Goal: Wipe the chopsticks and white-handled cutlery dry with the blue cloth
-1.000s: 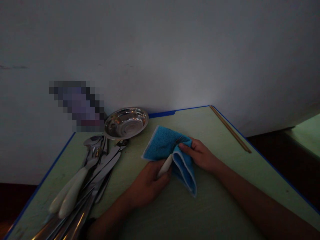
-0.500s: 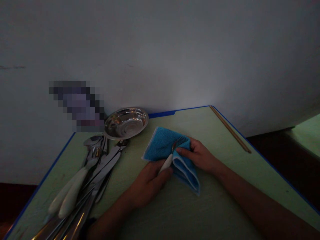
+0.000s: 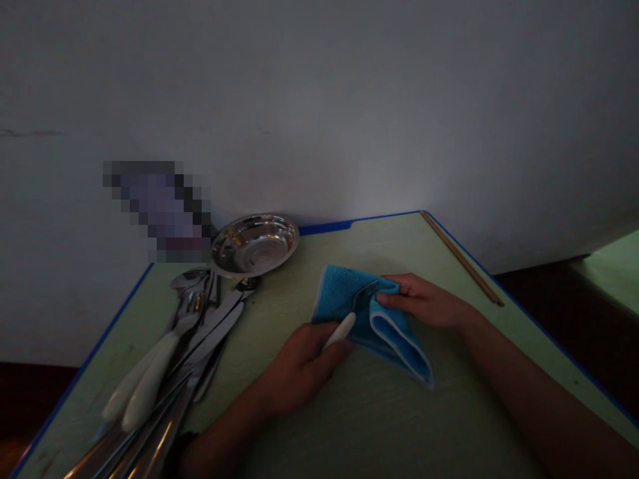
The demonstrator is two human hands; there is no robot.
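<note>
left hand (image 3: 299, 362) grips fork (image 3: 349, 318); right hand (image 3: 424, 303) pinches blue cloth (image 3: 384, 319).

worktop (image 3: 374, 426) pale green, blue edge | steel bowl (image 3: 254, 243) 11 o'clock | cutlery pile (image 3: 164, 359) 8 o'clock | blue cloth (image 3: 399, 336) centre | wooden stick (image 3: 462, 258) 2 o'clock, along edge

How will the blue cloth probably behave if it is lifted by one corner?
The blue cloth is probably floppy: it lies folded and bends around the fork under the right hand. It looks light and likely grips well, since its surface seems fuzzy.
</note>
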